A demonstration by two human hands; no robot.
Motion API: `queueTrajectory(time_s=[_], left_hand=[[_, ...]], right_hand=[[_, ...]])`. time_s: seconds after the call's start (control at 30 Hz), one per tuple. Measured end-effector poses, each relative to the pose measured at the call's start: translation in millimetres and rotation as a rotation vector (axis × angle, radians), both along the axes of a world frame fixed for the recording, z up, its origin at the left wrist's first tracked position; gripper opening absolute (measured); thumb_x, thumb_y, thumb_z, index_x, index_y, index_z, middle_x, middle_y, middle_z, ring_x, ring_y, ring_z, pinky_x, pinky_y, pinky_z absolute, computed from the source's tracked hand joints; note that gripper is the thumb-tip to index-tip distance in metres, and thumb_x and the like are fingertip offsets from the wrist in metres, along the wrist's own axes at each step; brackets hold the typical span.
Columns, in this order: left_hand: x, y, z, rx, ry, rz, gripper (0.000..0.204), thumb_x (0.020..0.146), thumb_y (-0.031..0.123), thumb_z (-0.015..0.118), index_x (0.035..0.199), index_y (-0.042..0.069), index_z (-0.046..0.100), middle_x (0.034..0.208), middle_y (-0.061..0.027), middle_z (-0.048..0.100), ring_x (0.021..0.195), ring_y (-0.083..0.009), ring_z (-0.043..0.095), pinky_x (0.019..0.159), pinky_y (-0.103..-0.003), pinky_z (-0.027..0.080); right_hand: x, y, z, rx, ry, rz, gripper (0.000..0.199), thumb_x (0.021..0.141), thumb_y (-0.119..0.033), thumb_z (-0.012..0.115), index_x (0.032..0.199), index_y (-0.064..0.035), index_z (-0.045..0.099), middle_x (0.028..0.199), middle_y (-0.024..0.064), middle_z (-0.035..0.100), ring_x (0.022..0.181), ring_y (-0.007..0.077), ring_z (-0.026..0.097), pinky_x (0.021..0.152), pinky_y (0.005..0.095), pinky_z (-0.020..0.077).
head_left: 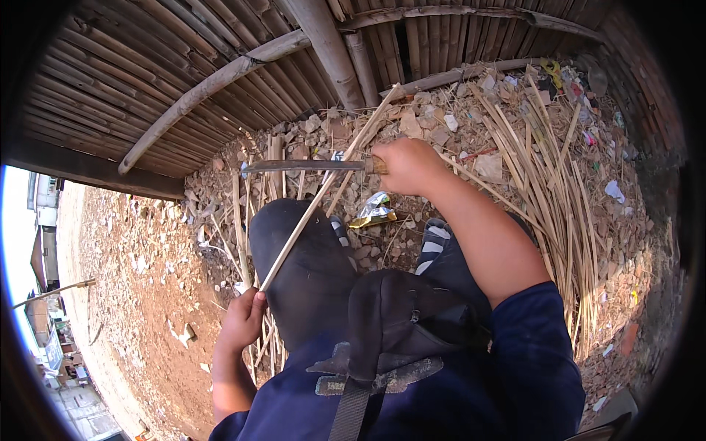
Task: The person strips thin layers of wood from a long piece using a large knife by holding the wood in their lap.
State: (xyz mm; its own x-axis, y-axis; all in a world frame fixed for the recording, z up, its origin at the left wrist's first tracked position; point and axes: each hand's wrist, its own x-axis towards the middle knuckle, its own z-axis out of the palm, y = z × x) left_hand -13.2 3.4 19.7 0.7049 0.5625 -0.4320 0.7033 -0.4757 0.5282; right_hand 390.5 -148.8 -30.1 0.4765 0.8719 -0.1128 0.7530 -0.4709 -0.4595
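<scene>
A long, pale bamboo strip (301,226) slants from my left hand (243,317) up past my knee to the rubble near the bamboo wall. My left fingers are closed round its near end. In my right hand (409,167) is the wooden handle of a long-bladed knife (294,166), gripped in a closed fist. The dark blade points left, nearly level, and crosses the strip above my bent knee. Whether its edge touches the strip, I cannot tell.
Many loose bamboo strips (551,206) lie in a heap to my right; several more (241,220) lie by my left leg. A shiny wrapper (375,209) sits on the rubble between my feet. Ahead stands a bamboo wall (184,81) with a thick post (327,51).
</scene>
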Motion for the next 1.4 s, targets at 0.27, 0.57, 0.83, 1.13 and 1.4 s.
queueTrajectory(time_s=[0.27, 0.57, 0.83, 1.13, 1.4], left_hand=[[-12, -5, -11, 0.263, -0.083, -0.060, 0.033, 0.105, 0.026, 0.051, 0.083, 0.001, 0.057, 0.068, -0.0221, 0.060, 0.065, -0.0436, 0.060, 0.059, -0.047, 0.046], [-20, -4, -6, 0.005, -0.053, 0.042, 0.038, 0.107, 0.027, 0.048, 0.083, -0.001, 0.057, 0.064, -0.0161, 0.056, 0.059, -0.0254, 0.054, 0.058, -0.039, 0.044], [-22, -15, -15, 0.273, -0.091, -0.028, 0.032, 0.104, 0.021, 0.049, 0.081, 0.001, 0.054, 0.061, -0.0222, 0.056, 0.058, -0.0439, 0.057, 0.054, -0.050, 0.043], [-27, -20, -17, 0.393, -0.035, -0.042, 0.027, 0.103, 0.020, 0.051, 0.082, 0.002, 0.051, 0.060, -0.0232, 0.056, 0.058, -0.0473, 0.057, 0.052, -0.053, 0.042], [-29, -3, -17, 0.344, -0.094, -0.059, 0.034, 0.104, 0.022, 0.051, 0.077, 0.001, 0.050, 0.060, -0.0224, 0.055, 0.056, -0.0447, 0.057, 0.052, -0.049, 0.043]], right_hand=[[1, -2, 5, 0.002, -0.074, 0.028, 0.031, 0.073, -0.016, 0.069, 0.103, -0.0115, 0.069, 0.090, 0.0193, 0.070, 0.092, 0.0382, 0.068, 0.080, 0.0498, 0.0540], [24, -2, -21, 0.033, 0.029, -0.194, 0.038, 0.073, -0.013, 0.064, 0.111, -0.0130, 0.071, 0.102, 0.0178, 0.071, 0.099, 0.0368, 0.068, 0.086, 0.0478, 0.0544], [12, -6, -3, -0.023, -0.062, -0.024, 0.036, 0.075, -0.013, 0.065, 0.111, -0.0128, 0.071, 0.101, 0.0175, 0.072, 0.098, 0.0370, 0.068, 0.086, 0.0479, 0.0546], [10, -5, 8, 0.028, -0.025, -0.124, 0.033, 0.074, -0.015, 0.067, 0.106, -0.0119, 0.071, 0.097, 0.0179, 0.072, 0.096, 0.0373, 0.068, 0.085, 0.0489, 0.0548], [50, -18, -15, 0.115, 0.132, -0.328, 0.042, 0.075, -0.017, 0.068, 0.115, -0.0075, 0.069, 0.103, 0.0205, 0.071, 0.099, 0.0377, 0.068, 0.088, 0.0475, 0.0543]])
